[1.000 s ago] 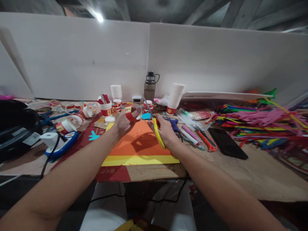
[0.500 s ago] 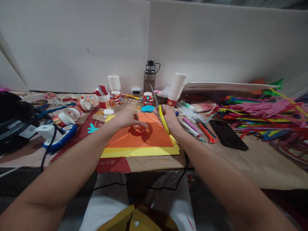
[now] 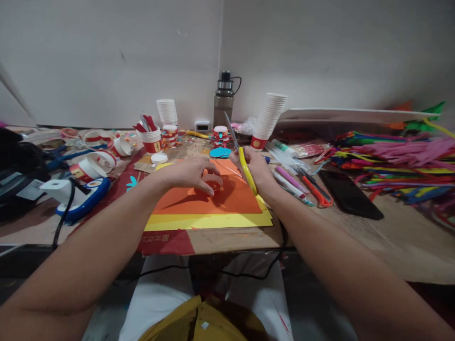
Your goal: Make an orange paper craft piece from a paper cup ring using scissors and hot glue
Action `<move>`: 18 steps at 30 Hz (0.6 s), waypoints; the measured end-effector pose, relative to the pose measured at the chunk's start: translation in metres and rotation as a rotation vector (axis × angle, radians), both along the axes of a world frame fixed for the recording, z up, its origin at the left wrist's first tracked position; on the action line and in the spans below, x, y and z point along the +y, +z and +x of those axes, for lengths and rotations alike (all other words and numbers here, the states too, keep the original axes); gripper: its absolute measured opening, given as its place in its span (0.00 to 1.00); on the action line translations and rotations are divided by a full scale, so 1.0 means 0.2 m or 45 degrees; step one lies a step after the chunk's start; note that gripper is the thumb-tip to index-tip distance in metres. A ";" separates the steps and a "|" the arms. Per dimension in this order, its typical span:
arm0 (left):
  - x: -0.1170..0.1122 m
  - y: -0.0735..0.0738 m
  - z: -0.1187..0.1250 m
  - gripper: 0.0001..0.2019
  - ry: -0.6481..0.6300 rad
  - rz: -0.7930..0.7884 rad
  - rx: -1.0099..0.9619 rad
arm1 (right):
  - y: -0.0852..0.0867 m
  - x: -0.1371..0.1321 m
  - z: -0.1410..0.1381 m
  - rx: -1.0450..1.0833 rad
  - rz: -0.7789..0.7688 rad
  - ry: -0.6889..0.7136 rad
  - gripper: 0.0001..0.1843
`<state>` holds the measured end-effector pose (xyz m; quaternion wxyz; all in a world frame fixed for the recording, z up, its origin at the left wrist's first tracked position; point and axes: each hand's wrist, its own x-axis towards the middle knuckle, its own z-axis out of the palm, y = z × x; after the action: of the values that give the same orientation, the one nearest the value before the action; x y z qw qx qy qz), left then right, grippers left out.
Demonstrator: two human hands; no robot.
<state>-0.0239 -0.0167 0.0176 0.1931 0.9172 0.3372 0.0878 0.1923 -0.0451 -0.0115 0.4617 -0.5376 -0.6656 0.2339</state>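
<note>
My left hand lies over a cut-down red and white paper cup ring, with its fingertips touching the rim. The ring stands on an orange paper sheet that lies on yellow sheets. My right hand is closed on yellow-handled scissors, their blades pointing up and away, just right of the ring.
A stack of paper cups, a water bottle and more cut cups stand behind. Pens and an orange knife, a black phone and coloured pipe cleaners lie to the right. At left rests a blue glue gun.
My left hand brought the cup ring down from the air onto the orange sheet. The view tilted downward, and my right hand kept the scissors.
</note>
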 end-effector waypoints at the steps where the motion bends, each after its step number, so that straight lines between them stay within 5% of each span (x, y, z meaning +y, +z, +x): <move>1: -0.01 0.01 0.00 0.29 0.000 0.004 0.063 | 0.00 0.00 0.00 -0.012 0.001 0.000 0.20; 12: 0.01 0.00 -0.02 0.33 0.155 -0.142 0.023 | -0.01 0.00 0.00 -0.074 0.011 -0.007 0.18; 18: 0.01 -0.06 0.03 0.12 0.258 0.029 0.005 | 0.00 -0.01 -0.01 -0.052 0.032 -0.002 0.18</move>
<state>-0.0184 -0.0148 0.0061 0.1720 0.8808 0.4275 0.1089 0.1899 -0.0467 -0.0112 0.4550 -0.5369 -0.6774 0.2143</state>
